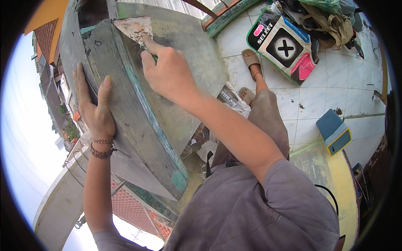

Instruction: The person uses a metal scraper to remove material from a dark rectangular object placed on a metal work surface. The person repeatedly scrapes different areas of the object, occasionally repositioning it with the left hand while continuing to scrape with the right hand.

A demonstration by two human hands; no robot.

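My left hand (96, 104) lies against the weathered grey wooden beam (121, 96), its fingers stretched along the outer side and its thumb on the front face. The beam carries remains of turquoise paint along its edge. My right hand (169, 71) is closed round a small green-handled tool (155, 58); most of it is hidden in the fist, so I cannot tell its exact kind. My right index finger points onto a pale pinkish, flaking patch (136, 27) at the top of the grey panel (188, 50) beside the beam.
White floor tiles (289, 100) spread to the right. A printed bag (287, 48) lies there, near a pile of bags and cloth (331, 21). A phone with a yellow case (339, 142) rests on a ledge by a blue case (331, 123). Rooftops (134, 205) show below left.
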